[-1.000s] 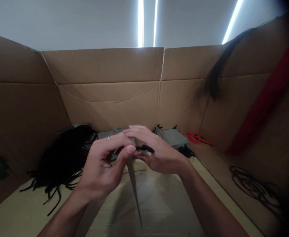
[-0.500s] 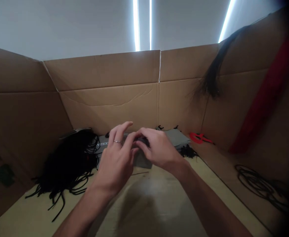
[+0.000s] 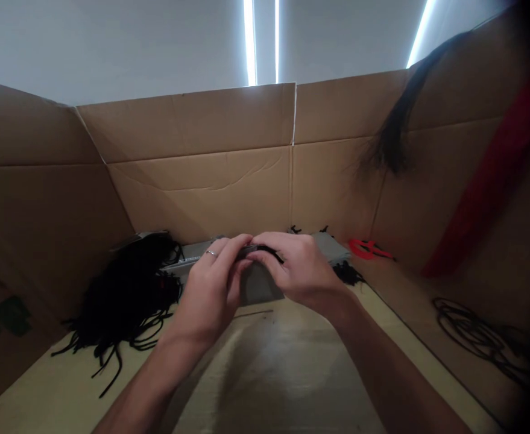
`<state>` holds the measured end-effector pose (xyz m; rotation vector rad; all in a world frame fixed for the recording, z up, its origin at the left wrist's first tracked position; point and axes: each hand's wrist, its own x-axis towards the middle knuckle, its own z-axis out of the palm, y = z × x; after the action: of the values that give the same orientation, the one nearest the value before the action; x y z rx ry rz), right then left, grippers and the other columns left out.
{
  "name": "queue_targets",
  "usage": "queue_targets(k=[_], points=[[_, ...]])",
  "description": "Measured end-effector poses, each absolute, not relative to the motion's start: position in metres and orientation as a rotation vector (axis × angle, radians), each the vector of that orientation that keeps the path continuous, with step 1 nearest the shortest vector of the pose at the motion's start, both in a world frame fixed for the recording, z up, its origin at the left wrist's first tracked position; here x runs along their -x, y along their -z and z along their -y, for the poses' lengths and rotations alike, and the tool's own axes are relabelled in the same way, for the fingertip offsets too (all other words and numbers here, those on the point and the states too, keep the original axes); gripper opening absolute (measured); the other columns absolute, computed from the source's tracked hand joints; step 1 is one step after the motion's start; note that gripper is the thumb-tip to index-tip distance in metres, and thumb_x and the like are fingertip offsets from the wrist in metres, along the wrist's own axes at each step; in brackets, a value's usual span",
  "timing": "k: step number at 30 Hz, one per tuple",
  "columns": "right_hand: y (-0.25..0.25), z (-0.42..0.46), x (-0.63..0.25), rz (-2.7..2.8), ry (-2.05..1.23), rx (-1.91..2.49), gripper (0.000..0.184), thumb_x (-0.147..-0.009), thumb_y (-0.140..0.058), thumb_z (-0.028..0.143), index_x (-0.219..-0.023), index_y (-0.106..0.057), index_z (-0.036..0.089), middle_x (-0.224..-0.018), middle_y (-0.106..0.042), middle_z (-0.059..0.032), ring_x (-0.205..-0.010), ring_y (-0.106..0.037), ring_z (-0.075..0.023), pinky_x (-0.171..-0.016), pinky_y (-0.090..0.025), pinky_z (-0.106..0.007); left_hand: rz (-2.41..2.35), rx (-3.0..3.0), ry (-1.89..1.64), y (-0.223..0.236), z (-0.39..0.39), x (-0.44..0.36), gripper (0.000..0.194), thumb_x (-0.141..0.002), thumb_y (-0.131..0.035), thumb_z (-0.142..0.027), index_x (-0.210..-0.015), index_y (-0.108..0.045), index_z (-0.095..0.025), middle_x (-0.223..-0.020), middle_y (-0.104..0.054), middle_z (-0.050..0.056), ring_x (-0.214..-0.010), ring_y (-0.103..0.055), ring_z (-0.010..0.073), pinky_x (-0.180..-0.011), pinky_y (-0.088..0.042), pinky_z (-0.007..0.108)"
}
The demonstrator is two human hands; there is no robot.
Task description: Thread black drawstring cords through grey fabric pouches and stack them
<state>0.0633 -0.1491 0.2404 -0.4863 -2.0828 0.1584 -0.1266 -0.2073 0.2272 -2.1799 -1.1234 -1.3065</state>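
Pinching black cord (image 3: 265, 251) | left hand (image 3: 210, 289), right hand (image 3: 296, 268): fingers (image 3: 228, 251) together | cardboard box (image 3: 201, 193): gray pouch (image 3: 260, 286), black laces (image 3: 124, 295)

Red scissors (image 3: 368, 249) near cardboard wall (image 3: 201, 193); coiled black cord (image 3: 477, 337)

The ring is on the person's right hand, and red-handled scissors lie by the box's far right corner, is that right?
No: the ring is on the left hand, not the right, as the head view shows. The red-handled scissors do lie by the far right corner of the cardboard box.

left hand (image 3: 210, 286) and right hand (image 3: 298, 268) together; fingers (image 3: 235, 246) curled
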Motion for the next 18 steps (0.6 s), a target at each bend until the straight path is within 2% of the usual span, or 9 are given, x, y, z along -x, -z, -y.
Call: queue_targets(k=[4,8,11,14,18], points=[[-0.243,0.15,-0.068,1.977,-0.174,0.487,0.01,-0.099,-0.069,0.018,-0.1,-0.079,0.021,-0.096,-0.083,0.0006,-0.084,-0.077,-0.0149,-0.078,-0.055,-0.025,1.153,2.088,1.17,-0.221,0.204,0.124,0.033,-0.103,-0.052,-0.006,-0.13,-0.069,-0.015,-0.103,-0.073,0.009,-0.091,-0.069,0.0227,-0.08,-0.055,0.034],[-0.248,0.149,-0.077,1.885,-0.115,0.468,0.005,-0.096,-0.076,0.023,-0.098,-0.08,0.025,-0.094,-0.083,0.0013,-0.082,-0.076,-0.0154,-0.078,-0.057,-0.026,1.138,2.08,1.229,-0.222,0.204,0.125,0.03,-0.1,-0.05,-0.001,-0.121,-0.069,-0.011,-0.108,-0.072,0.012,-0.096,-0.069,0.0223,-0.084,-0.056,0.032],[-0.249,0.15,-0.079,1.835,-0.147,0.469,0.004,-0.094,-0.078,0.026,-0.097,-0.081,0.028,-0.095,-0.082,0.0014,-0.085,-0.076,-0.0168,-0.079,-0.059,-0.029,1.142,2.097,1.262,-0.223,0.205,0.123,0.024,-0.102,-0.054,-0.006,-0.121,-0.069,-0.01,-0.106,-0.073,0.011,-0.093,-0.069,0.0213,-0.082,-0.055,0.031],[-0.249,0.152,-0.079,1.803,-0.207,0.477,0.003,-0.093,-0.08,0.027,-0.096,-0.08,0.028,-0.091,-0.081,0.002,-0.079,-0.074,-0.0161,-0.075,-0.06,-0.029,1.148,2.125,1.252,-0.223,0.205,0.123,0.024,-0.103,-0.055,-0.008,-0.122,-0.07,-0.012,-0.102,-0.073,0.01,-0.087,-0.069,0.0203,-0.077,-0.053,0.031],[-0.25,0.154,-0.081,1.838,-0.214,0.452,0.009,-0.092,-0.081,0.025,-0.101,-0.078,0.027,-0.093,-0.081,0.0018,-0.081,-0.074,-0.0154,-0.077,-0.06,-0.028,1.202,2.193,1.283,-0.226,0.205,0.125,0.02,-0.105,-0.055,-0.012,-0.114,-0.072,-0.014,-0.099,-0.072,0.007,-0.082,-0.067,0.0174,-0.072,-0.05,0.028]])
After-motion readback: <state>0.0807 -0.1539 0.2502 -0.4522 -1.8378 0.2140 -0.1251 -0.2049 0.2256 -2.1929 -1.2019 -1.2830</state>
